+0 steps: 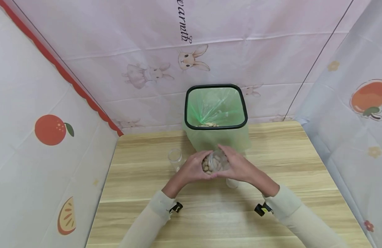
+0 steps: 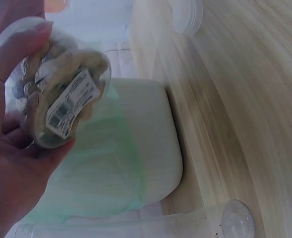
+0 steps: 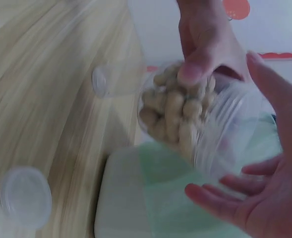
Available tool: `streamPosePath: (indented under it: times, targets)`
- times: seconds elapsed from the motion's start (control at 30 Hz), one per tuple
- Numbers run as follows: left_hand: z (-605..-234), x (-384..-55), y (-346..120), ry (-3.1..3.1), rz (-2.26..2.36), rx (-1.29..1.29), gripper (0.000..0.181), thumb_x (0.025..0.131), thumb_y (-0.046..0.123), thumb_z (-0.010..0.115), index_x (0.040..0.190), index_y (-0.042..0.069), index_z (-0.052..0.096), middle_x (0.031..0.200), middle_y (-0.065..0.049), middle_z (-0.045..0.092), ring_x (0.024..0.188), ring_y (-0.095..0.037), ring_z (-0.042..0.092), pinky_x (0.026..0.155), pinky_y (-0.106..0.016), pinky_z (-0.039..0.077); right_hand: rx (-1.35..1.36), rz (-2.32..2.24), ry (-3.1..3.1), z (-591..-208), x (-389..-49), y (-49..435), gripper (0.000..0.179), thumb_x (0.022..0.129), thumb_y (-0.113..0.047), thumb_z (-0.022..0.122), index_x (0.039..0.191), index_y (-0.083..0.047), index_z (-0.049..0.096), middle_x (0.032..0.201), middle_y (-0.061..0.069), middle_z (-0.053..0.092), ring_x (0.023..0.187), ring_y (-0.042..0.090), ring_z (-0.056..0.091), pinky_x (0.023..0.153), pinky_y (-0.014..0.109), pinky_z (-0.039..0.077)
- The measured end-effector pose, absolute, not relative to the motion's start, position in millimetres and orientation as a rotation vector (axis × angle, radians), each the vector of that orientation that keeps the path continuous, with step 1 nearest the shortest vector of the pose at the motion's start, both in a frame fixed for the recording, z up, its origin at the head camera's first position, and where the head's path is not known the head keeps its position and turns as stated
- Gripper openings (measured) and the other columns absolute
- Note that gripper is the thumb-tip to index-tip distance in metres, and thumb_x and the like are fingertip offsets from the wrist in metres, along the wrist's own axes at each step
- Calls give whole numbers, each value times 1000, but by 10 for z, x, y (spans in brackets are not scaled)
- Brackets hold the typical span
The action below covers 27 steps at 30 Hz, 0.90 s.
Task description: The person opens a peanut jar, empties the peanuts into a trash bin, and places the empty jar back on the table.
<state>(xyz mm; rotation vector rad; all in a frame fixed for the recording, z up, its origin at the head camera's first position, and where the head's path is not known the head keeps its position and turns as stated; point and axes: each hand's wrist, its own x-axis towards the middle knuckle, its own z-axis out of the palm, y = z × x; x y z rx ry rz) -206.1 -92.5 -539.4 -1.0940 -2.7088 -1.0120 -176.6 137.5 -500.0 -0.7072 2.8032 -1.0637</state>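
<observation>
My left hand [image 1: 195, 167] grips a clear jar of unshelled peanuts [image 3: 173, 109], tilted on its side above the table. A barcode label [image 2: 72, 104] shows on it in the left wrist view. The jar's threaded neck points towards my right hand [image 1: 237, 165]. There my right fingers curve round a clear jar-like part [image 1: 222, 161], with peanuts showing through it. Whether that is a second jar mouth to mouth with the first is hard to tell through the clear walls. Part of each jar is hidden by the hands.
A bin [image 1: 216, 128] with a black rim and green liner stands just beyond my hands, some peanuts or shells inside. To the left is a tall clear container [image 1: 175, 156]. A round clear lid-like piece [image 3: 26, 197] lies on the wooden table [image 1: 287, 155].
</observation>
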Motion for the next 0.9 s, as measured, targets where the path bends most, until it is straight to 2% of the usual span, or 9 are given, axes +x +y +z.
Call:
streamPosePath:
  times: [0.17,0.43,0.9]
  targets:
    - [-5436,-2048,-916,-2670,-963,-1040,87,72,41,92,142,4,57,137,-13,66,126,-27,63,104,-41,56,-441,-1112,2791,-5001,-1741,1266,113,74,-61,87,155,2,41,153,26,51,137,43,54,107,61,50]
    - [-5447,-2024,-887,-2665,-869,-999,91,68,39,95,142,4,57,136,-13,66,126,-27,62,105,-40,56,-354,-1091,2828,-5022,-1744,1184,101,77,-57,86,149,2,49,141,26,60,116,35,63,88,48,56]
    - [-5423,-2040,-861,-2631,-829,-1064,88,69,37,93,141,3,57,137,-11,66,127,-25,63,104,-37,57,-428,-1115,2813,-5004,-1754,1269,99,73,-47,90,147,3,50,143,26,59,126,40,61,100,55,55]
